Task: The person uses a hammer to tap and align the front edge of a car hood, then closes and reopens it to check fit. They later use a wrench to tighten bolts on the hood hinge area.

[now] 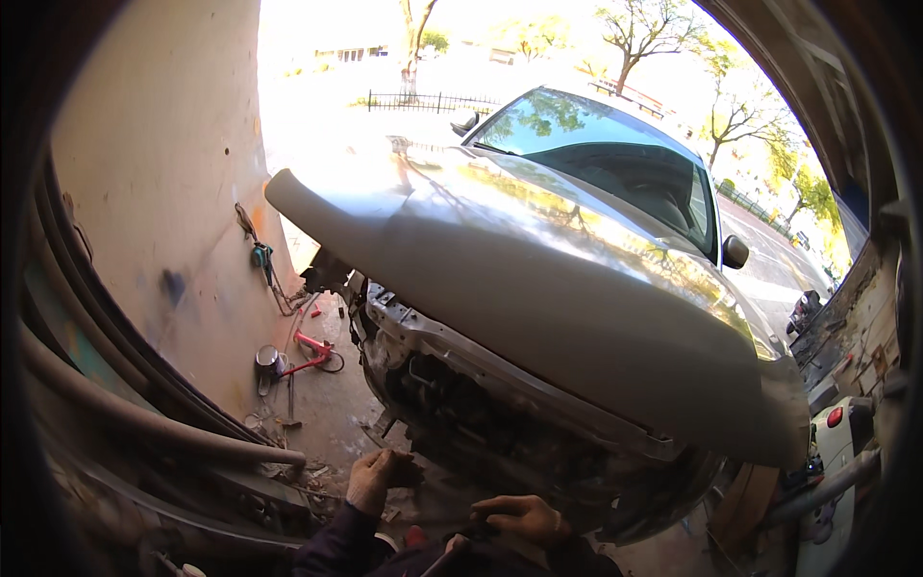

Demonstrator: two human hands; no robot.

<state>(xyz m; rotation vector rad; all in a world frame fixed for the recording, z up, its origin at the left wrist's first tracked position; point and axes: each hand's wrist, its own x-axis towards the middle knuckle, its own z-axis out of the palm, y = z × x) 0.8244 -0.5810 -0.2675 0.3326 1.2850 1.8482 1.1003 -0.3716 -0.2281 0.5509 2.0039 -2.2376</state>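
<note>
My left hand (385,476), in what looks like a worn tan glove, is raised at the bottom centre with its fingers bent round into a dark patch; what it holds, if anything, is unclear. My right hand (519,517), also tan, is lower and to the right, fingers curled over something dark and indistinct near my body. Both are just in front of a silver car (404,317) whose front is stripped of its bumper, baring metal and dark parts. Its long hood (538,288) sits above them, the front edge overhanging the exposed front.
A scuffed wall (154,221) with a teal tool (261,255) hanging on it stands left, pipes (192,423) below. A red tool (312,351) and a metal can (271,362) lie on the floor (327,404). Boards (745,500) and white parts (836,490) crowd the right; trees and fence (423,101) stand outside.
</note>
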